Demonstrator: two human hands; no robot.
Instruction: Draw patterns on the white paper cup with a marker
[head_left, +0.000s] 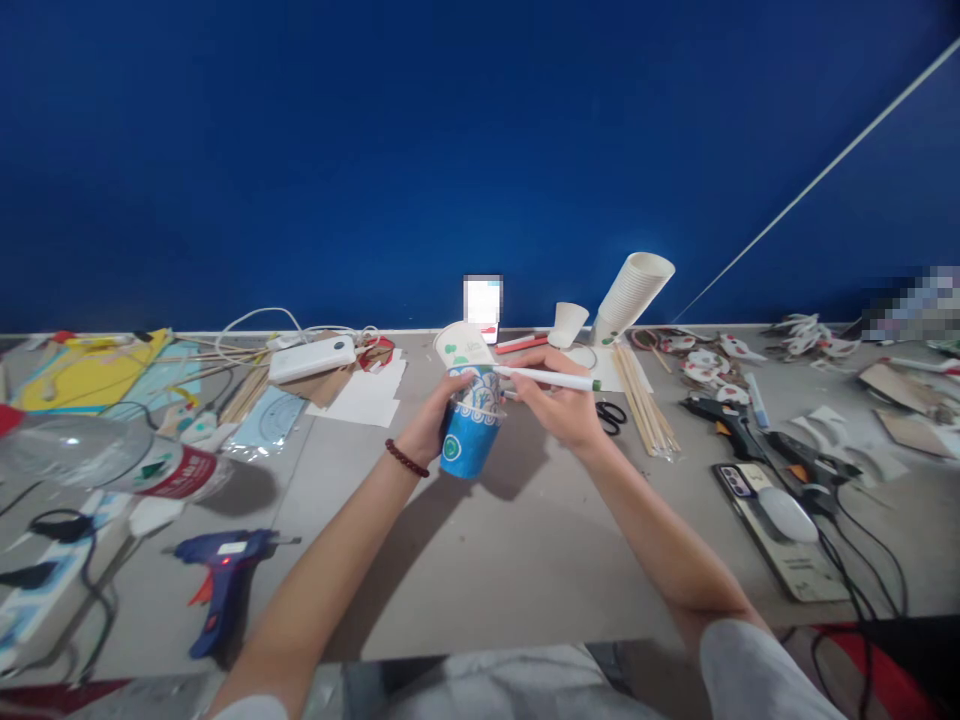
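Observation:
Over the middle of the table, my left hand [431, 420] is wrapped around a blue paper cup [469, 450] with white wavy patterns and a round green-and-white mark. A white paper cup [463, 347] with green print rises from the blue one's upper end; how the two fit together is partly hidden by my fingers. My right hand [562, 405] pinches a white marker pen [555, 378] with a green end. Its other end points left and reaches the cups' patterned part. Beyond my right hand lie black-handled scissors [612, 415].
A leaning stack of paper cups [634, 298], a single cup [568, 322] and a lit phone [484, 305] stand at the back. Wooden sticks [646, 405] lie right. A blue glue gun [225, 575], plastic bottle [120, 455] and power strip [56, 590] are left.

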